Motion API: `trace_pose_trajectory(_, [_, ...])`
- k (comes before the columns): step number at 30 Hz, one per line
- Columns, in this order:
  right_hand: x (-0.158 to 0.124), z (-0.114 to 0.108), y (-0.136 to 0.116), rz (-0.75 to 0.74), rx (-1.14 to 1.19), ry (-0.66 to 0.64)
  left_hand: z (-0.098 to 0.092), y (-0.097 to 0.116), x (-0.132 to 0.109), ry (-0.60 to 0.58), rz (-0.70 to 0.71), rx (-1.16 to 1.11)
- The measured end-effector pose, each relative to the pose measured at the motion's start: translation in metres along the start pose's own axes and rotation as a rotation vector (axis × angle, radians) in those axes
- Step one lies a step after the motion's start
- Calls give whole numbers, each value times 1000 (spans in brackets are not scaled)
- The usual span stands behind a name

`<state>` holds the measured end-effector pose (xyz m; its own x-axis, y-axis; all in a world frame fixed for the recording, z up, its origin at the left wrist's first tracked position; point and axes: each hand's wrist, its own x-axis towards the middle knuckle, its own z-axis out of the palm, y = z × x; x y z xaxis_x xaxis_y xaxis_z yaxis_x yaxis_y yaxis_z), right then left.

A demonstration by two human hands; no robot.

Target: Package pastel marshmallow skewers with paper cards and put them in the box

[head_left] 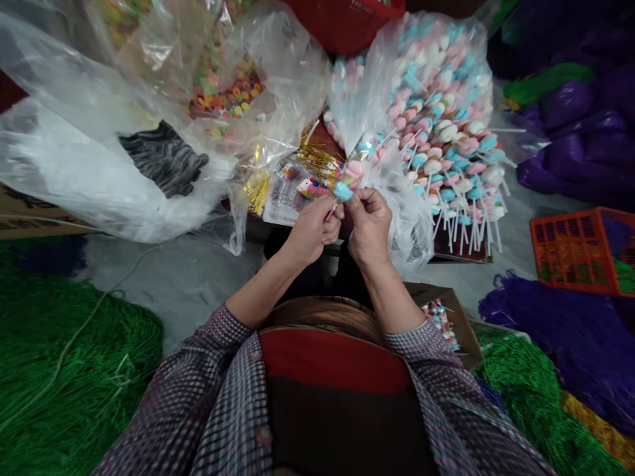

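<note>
Between my hands is a candy lollipop [353,173] with a pink top, a yellowish middle and a blue lower piece. My left hand [315,231] is closed around its lower end, where a short pinkish strip shows at the fingers. Thumb and forefinger of my right hand [370,221] pinch together right beside the blue piece; what is between them is hidden. Just behind lie gold twist ties [320,158] and printed clear wrappers [288,192]. To the right is a big heap of pink, blue and white lollipops [446,152] on white sticks.
Clear bags of colourful ring candies [233,92] stand back left, near a dark striped cloth [166,158]. A red basket [347,26] is at the back. Low right are a cardboard box [464,324] and an orange crate [570,248]. Green netting [74,357] lies left.
</note>
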<state>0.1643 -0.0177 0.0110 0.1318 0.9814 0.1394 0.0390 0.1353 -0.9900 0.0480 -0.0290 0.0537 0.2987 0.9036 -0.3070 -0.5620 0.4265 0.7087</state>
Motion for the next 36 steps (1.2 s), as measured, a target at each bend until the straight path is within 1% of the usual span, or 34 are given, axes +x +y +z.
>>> trace_pose_trajectory(2, [-1, 0, -2, 21, 90, 37, 0, 3, -4, -83, -75, -60])
trace_pose_trajectory(3, [-1, 1, -4, 44, 148, 25, -1, 4, -5, -122, -120, -91])
trace_pose_trajectory(7, [-2, -3, -18, 221, 352, -173, -3, 9, -8, -232, -271, -170])
trace_pose_trajectory(10, [-2, -7, -25, 334, 426, -277, -5, 8, -7, -262, -339, -178])
trace_pose_trajectory(13, [-1, -8, -24, 394, 444, -316, -6, 5, -5, -254, -358, -195])
trace_pose_trajectory(14, [-1, -7, -22, 396, 434, -306, -7, 3, -4, -243, -353, -203])
trace_pose_trajectory(16, [-1, -4, -16, 372, 392, -242, -7, 1, -4, -211, -332, -222])
trace_pose_trajectory(18, [-2, 0, -11, 333, 305, -144, -6, -2, -3, -168, -297, -235])
trace_pose_trajectory(20, [-3, 3, -5, 263, 175, -36, -5, -6, -1, -96, -238, -232])
trace_pose_trajectory(22, [-2, 5, -2, 138, 9, 55, -3, -9, 1, -4, -163, -209])
trace_pose_trajectory(24, [1, 4, -1, -30, -162, 106, 0, -12, 4, 87, -95, -176])
trace_pose_trajectory(26, [5, 3, 0, -181, -295, 109, 2, -13, 7, 153, -54, -148])
trace_pose_trajectory(28, [8, 2, 0, -266, -365, 99, 4, -13, 9, 195, -34, -147])
trace_pose_trajectory(30, [10, 4, 1, -253, -355, 105, 5, -11, 10, 189, -31, -180])
trace_pose_trajectory(32, [10, 7, 3, -140, -263, 116, 4, -10, 9, 130, -35, -225])
trace_pose_trajectory(34, [9, 11, 4, 12, -134, 103, 2, -9, 9, 69, -25, -239])
trace_pose_trajectory(35, [9, 12, 4, 67, -80, 96, 1, -9, 9, 60, -11, -228])
trace_pose_trajectory(36, [9, 13, 4, 87, -48, 94, -1, -9, 10, 74, 10, -205])
